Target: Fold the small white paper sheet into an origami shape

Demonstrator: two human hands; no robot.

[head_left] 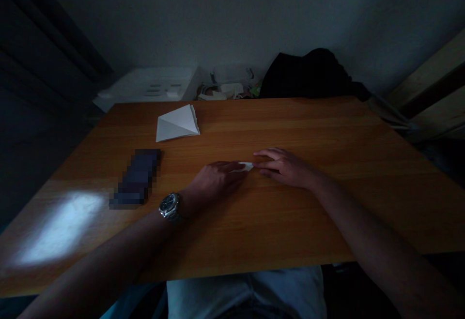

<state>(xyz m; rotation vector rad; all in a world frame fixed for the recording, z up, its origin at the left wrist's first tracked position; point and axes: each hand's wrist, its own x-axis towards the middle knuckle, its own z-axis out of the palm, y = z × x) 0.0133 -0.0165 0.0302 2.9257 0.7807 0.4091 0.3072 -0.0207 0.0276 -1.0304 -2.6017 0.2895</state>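
Observation:
A small folded piece of white paper (246, 166) lies at the middle of the wooden table, mostly covered by my fingers. My left hand (220, 179), with a metal watch (170, 205) on its wrist, has its fingers together over the paper and holds it against the tabletop. From the other side my right hand (281, 166) reaches in low over the table. Its fingers are stretched and apart, and one fingertip meets the paper's right tip.
The wooden table (308, 227) spans the view. Folded white paper (178, 124) lies at its far left, with a pixelated dark rectangular object (137, 178) nearer me. Behind the far edge are a white plastic container (148, 84), assorted small items (228, 89) and a black cloth-like heap (308, 74).

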